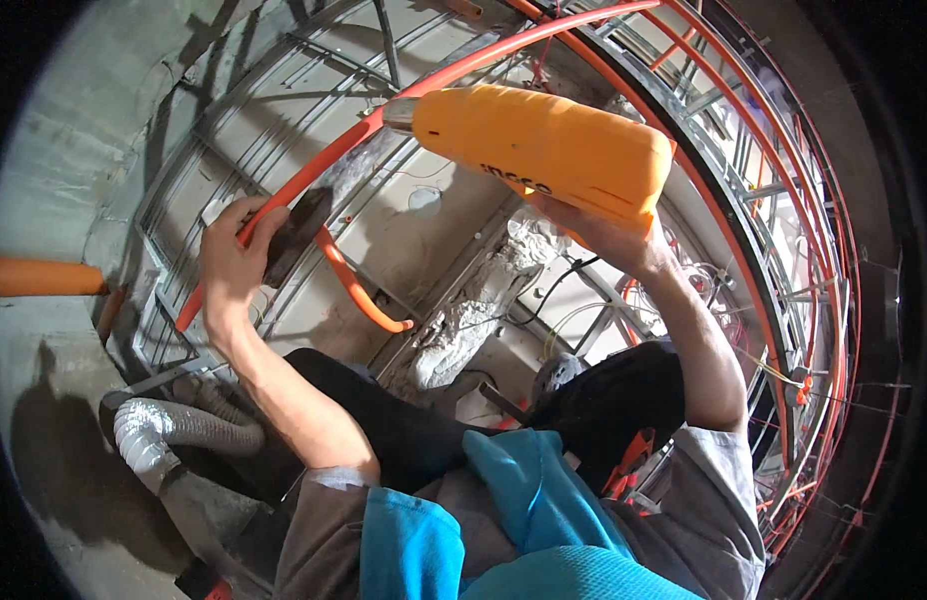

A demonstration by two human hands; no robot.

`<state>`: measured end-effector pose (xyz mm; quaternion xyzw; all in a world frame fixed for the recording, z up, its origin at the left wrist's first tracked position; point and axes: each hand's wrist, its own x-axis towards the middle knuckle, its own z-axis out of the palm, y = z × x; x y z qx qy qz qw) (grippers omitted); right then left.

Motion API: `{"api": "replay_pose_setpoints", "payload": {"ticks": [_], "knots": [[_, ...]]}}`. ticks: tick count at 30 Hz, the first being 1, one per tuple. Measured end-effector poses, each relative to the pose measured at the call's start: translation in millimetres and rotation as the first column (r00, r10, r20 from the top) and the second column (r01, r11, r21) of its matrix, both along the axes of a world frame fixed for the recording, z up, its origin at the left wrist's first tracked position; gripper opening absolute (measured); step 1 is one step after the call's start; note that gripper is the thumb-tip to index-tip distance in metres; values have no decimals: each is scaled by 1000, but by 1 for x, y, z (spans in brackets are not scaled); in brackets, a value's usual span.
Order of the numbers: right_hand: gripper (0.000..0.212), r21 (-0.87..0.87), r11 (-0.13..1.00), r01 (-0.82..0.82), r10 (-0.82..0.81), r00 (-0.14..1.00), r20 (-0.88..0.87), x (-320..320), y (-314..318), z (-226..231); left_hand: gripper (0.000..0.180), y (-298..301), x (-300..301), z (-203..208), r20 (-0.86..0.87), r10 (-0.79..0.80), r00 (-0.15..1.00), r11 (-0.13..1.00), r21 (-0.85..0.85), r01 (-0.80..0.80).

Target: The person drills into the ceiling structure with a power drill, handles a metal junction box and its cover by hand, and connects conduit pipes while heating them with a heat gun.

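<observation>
My right hand (614, 235) is wrapped round the handle of an orange heat gun (554, 145), partly hidden under its body. The gun's metal nozzle (399, 115) points left, right at a long orange-red plastic conduit (329, 160). This conduit curves from the upper right down to the left. Lower down along it, my left hand (239, 260) grips the conduit between thumb and fingers. Whether the nozzle touches the conduit or is just in front of it, I cannot tell.
A short bent orange conduit (349, 270) rises near my knees. Metal framing (274, 105) lies below, with rubble (479, 310) in the middle. Bundled conduits (819, 270) curve along the right. A silver flexible duct (174, 430) and an orange pipe (44, 277) are at left.
</observation>
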<state>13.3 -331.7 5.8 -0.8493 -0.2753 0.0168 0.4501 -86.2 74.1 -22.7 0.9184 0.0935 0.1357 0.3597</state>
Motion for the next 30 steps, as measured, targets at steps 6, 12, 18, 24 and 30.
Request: {"api": "replay_pose_setpoints", "payload": {"ticks": [6,12,18,24,30], "knots": [[37,17,998,58,-60,995,85,14,-8,-2,30,-5,-5,5,28,13,1000,1000,-20,-13],[32,247,941,233,-207,970,-125,21,-19,-4,28,4,-13,4,-33,46,998,998,-38,-47],[23,237,916,323,-303,946,-118,39,-37,-10,28,13,-20,6,-3,4,1000,1000,26,-4],[35,137,886,442,-413,889,-199,56,-56,-14,29,21,-33,8,-87,35,996,999,33,-32],[19,211,836,507,-479,861,-169,69,-65,-17,35,35,-48,8,-104,71,992,997,39,-68]]}}
